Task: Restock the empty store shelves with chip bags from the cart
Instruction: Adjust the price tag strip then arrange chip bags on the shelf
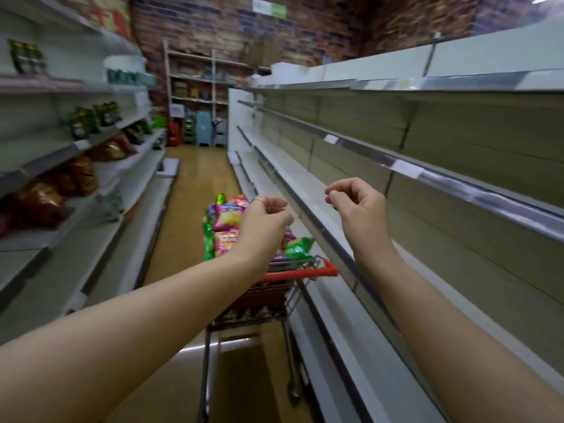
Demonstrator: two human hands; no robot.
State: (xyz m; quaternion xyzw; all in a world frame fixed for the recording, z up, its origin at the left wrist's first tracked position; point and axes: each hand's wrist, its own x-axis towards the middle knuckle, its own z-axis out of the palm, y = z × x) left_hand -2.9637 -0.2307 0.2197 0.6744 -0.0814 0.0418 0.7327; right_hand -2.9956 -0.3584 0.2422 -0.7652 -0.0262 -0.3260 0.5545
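The shiny pink, green and red chip bags (227, 221) sit in a big pile in the small wire cart with the red handle (305, 271). The cart stands in the aisle on the brown wooden floor (195, 190), right beside the long empty pale metal shelves (427, 175) on the right side.

The bags look very light and puffy, full of air. They are soft and crinkly, and the skin is slippery. The chips inside break easily, so I think a gentle hold is best, with no squeezing in the middle. A good place to take hold is the flat sealed edge at the top of a bag, or both sides with a soft touch. The pile is heaped above the cart's rim, so a bag could slide off if the one next to it is pulled.

Both bare hands are up in the air and hold nothing. The left grip (265, 221) has its fingers loosely curled, with a thin gold ring (259, 200) on one finger. It hangs just above the pile, over the near bags, but I cannot tell if it touches them. The right grip (357, 206) is loosely curled too, thumb near the fingertips. It is off to the right of the cart, in front of the empty shelves, apart from the bags
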